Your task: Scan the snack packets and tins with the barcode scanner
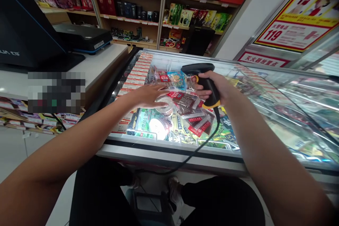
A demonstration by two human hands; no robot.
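My right hand (214,90) grips a black barcode scanner (201,74) with a yellow band at the handle base; its black cable (201,144) hangs down over the front of the glass-topped freezer (169,148). The scanner head points left, over packaged goods lying on the glass. My left hand (149,96) lies flat with fingers spread on those goods, touching a round clear-lidded tub (164,107) and a red-labelled packet (182,99). A blue and yellow snack bag (177,79) sits just beyond, between my two hands.
A white counter (100,61) at the left carries a black monitor (23,31) and a flat black device (83,37). Shelves of boxed goods (148,3) stand behind. A red and yellow poster (302,17) hangs at the right. My legs and a stool (150,203) are below.
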